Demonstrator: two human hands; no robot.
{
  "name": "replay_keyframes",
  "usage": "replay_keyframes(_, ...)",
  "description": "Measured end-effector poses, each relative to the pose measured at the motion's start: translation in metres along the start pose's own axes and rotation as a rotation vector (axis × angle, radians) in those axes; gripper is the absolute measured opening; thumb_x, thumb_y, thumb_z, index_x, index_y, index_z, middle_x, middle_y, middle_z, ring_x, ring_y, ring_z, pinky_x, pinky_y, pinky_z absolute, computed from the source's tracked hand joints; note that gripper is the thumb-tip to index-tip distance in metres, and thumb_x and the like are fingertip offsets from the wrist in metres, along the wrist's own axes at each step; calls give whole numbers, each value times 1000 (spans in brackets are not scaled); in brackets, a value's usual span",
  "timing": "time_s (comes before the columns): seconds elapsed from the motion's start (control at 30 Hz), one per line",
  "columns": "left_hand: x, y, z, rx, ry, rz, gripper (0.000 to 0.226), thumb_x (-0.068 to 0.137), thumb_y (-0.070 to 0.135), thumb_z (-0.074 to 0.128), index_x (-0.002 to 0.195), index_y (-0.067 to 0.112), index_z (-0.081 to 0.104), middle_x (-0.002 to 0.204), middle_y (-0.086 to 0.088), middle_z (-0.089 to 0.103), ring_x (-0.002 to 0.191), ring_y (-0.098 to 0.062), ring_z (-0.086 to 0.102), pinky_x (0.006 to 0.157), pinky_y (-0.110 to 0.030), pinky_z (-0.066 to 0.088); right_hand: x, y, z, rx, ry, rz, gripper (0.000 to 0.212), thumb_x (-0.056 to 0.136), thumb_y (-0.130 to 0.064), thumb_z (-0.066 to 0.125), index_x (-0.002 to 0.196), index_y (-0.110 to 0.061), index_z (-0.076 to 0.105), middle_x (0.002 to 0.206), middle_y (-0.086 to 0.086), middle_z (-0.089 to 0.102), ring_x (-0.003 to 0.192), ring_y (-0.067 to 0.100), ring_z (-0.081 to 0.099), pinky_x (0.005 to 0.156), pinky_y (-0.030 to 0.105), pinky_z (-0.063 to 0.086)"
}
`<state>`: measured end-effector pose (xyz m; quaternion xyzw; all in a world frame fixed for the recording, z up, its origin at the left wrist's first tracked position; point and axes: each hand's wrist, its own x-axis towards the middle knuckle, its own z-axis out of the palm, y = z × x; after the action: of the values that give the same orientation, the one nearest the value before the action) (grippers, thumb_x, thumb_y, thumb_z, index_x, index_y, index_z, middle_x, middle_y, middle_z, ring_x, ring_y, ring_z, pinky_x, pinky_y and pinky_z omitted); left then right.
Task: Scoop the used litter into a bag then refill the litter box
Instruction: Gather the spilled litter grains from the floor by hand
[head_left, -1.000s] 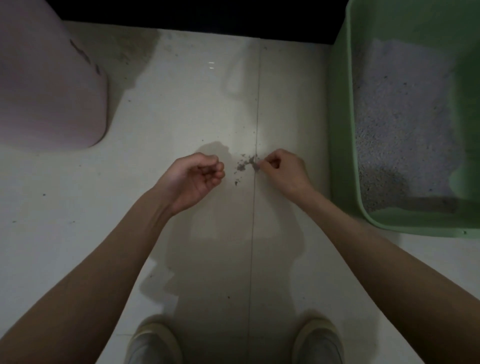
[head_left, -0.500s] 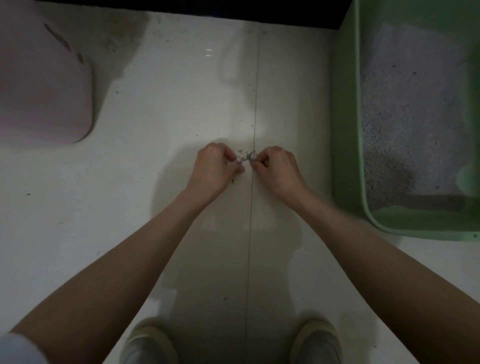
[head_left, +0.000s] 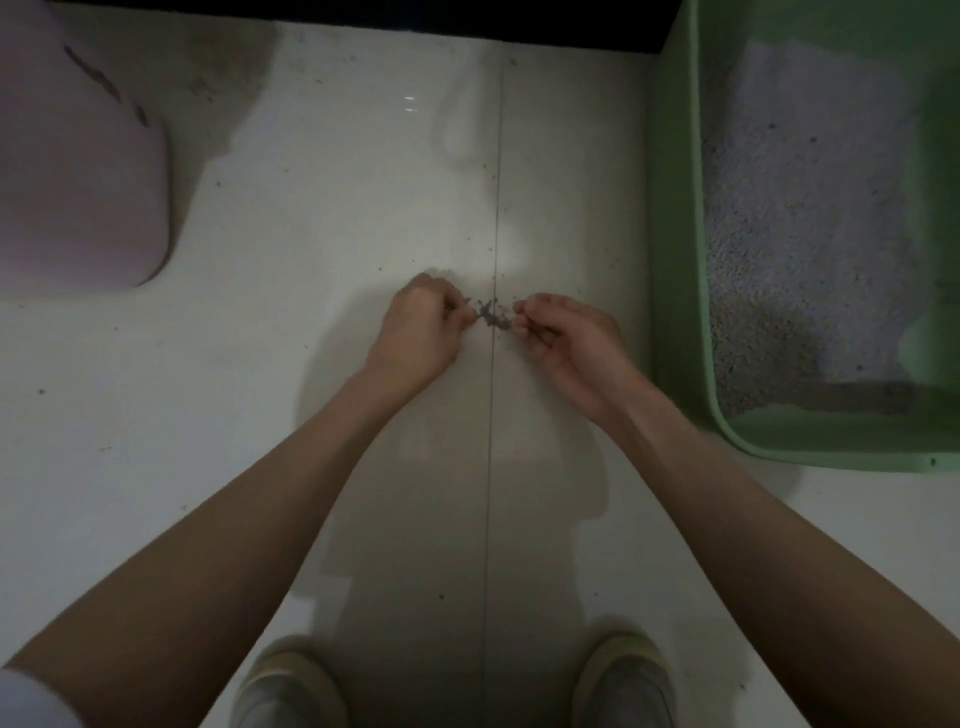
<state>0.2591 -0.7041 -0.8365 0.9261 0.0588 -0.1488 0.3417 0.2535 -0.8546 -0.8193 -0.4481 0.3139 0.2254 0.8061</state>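
both hands (head_left: 421, 332) (head_left: 566, 338) curled beside spilled litter (head_left: 493, 314).

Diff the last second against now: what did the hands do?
The left hand moved right, closing in on the small grey pile of spilled litter grains on the white tiled floor; the right hand kept to the pile's other side. The grains now lie bunched tighter between both hands' curled fingers. The green plastic litter box and pink rounded container stayed put.

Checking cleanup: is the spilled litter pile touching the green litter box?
Apart. Head view shows bare floor between the spilled litter pile and the green litter box.
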Motion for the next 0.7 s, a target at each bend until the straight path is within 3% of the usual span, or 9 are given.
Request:
replay_keyframes(0.13,-6,-3,-30,-891,-153,-330,10,88,6,59,79,5,63,72,-3,62,64,-5,60,64,-14,50,3,-4,1,-15,20,-4,27,87,9,35,72,-2,56,55,4,61,54,12,54,51,17,46)
replay_keyframes(0.17,-8,-7,-36,-1037,-180,-390,10,88,2,58,79,5,62,71,-3,64,64,-7,62,65,-14,51,5,-4,1,-152,56,-43,26,88,6,38,71,-3,56,57,4,60,54,12,51,51,18,43)
replay_keyframes(0.23,-9,-12,-41,-1101,-182,-448,11,86,-4,57,80,4,62,66,-2,67,64,-9,64,65,-14,53,9,-1,1,-685,142,-162,17,89,-6,51,74,-9,58,65,-1,57,58,7,49,56,16,40)
replay_keyframes(0.27,-9,-14,-40,-1051,-167,-451,13,85,-7,56,80,4,62,65,-3,67,63,-10,64,63,-14,53,11,0,0,-951,172,-231,9,87,-12,58,78,-12,60,68,-6,56,61,4,49,58,13,40)
replay_keyframes(0.33,-8,-15,-32,-832,-106,-422,15,86,-4,57,76,6,63,67,-6,63,62,-12,59,61,-16,51,14,5,-1,-1203,180,-317,8,83,-19,66,87,-14,61,72,-7,54,67,5,50,59,11,39)
replay_keyframes(0.4,-6,-14,-19,-537,-12,-353,13,84,8,63,72,12,64,67,-2,60,61,-10,54,67,-21,48,19,10,0,-1288,169,-341,19,80,-23,69,94,-11,62,82,-2,55,76,11,51,67,18,37)
replay_keyframes(0.5,-4,-9,-5,-175,73,-189,12,76,21,73,83,12,69,75,2,61,69,-9,55,69,-14,41,24,14,5,-1441,140,-382,27,78,-27,71,98,-10,61,94,2,54,84,13,51,72,20,36)
replay_keyframes(0.6,-2,-8,5,-41,71,-114,24,75,22,75,93,7,69,92,-8,65,83,-17,60,75,-19,40,28,17,9,-1458,121,-410,24,80,-22,70,97,-8,63,102,7,59,93,19,56,78,25,40)
replay_keyframes(0.7,-4,-9,8,31,88,-51,17,79,21,70,90,8,69,95,-10,62,89,-22,59,77,-24,39,29,16,14,-1492,106,-432,19,83,-18,66,97,-6,67,105,11,63,99,24,58,81,24,39)
